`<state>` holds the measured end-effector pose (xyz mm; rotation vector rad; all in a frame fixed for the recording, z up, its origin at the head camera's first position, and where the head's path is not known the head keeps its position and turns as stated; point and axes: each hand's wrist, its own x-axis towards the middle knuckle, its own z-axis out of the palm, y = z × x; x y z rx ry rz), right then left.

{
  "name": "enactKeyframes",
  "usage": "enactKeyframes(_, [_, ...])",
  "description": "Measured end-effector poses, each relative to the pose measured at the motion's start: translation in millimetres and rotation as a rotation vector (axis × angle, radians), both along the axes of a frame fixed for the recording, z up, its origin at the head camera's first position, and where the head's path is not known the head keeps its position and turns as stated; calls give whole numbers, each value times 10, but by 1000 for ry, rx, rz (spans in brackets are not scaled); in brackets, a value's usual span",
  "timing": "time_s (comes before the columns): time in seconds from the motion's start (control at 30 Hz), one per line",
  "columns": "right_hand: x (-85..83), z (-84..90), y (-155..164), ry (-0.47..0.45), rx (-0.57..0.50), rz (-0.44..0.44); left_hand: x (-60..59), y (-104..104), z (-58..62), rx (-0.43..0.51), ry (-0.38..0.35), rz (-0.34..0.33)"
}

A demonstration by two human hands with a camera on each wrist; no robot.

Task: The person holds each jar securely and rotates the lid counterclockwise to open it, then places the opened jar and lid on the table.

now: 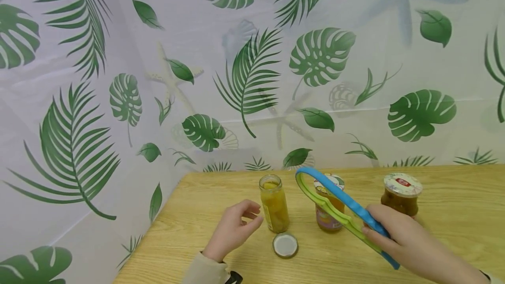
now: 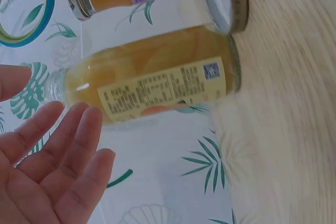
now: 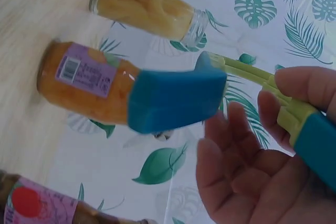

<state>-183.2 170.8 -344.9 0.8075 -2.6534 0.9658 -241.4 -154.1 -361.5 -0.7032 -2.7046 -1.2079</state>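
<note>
My right hand (image 1: 406, 242) grips a blue and green jar opener (image 1: 343, 196) by its handle end, and its looped end hangs in front of the middle jar (image 1: 329, 223). On the left stands a tall glass jar of yellow fruit pieces (image 1: 276, 209) with its mouth uncovered. Its metal lid (image 1: 285, 246) lies upside down on the table just in front. Beside that jar, my left hand (image 1: 234, 229) is held with loosely bent fingers and nothing in it. The left wrist view shows the fingers (image 2: 79, 150) near the tall jar's upper part, apparently not gripping it.
The middle jar, orange inside with a purple label (image 3: 86, 72), has its lid on. Farther right stands a dark-filled jar with a patterned lid (image 1: 402, 185). All stand on a wooden table (image 1: 181, 218) before a leaf-print cloth (image 1: 252, 148).
</note>
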Motion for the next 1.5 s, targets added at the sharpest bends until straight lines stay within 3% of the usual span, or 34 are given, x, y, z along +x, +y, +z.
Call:
enactKeyframes(0.1, [7, 14, 68, -55, -13, -17, 0, 90, 14, 2, 4, -12])
enactKeyframes(0.23, [21, 39, 167, -197, -46, -39, -2, 226, 21, 2, 8, -26])
enactKeyframes(0.33, [25, 49, 242, -242, -43, -59, -17, 337, 13, -6, 11, -42])
enactKeyframes(0.6, [10, 51, 406, -221, 16, -132, -95, 641, -26, 18, 22, -103])
enactKeyframes(0.77, [67, 69, 533, -245, 51, -197, -130, 842, -55, 41, -9, -113])
enactKeyframes(1.1, [111, 26, 768, -112, 66, -276, -229, 1191, -167, 75, -59, -8])
enactKeyframes(1.33, [151, 102, 808, -121, 75, -303, -324, 1395, -231, 203, -144, 37])
enactKeyframes(1.5, [171, 115, 823, -128, 72, -307, -344, 1481, -270, 217, -142, 28])
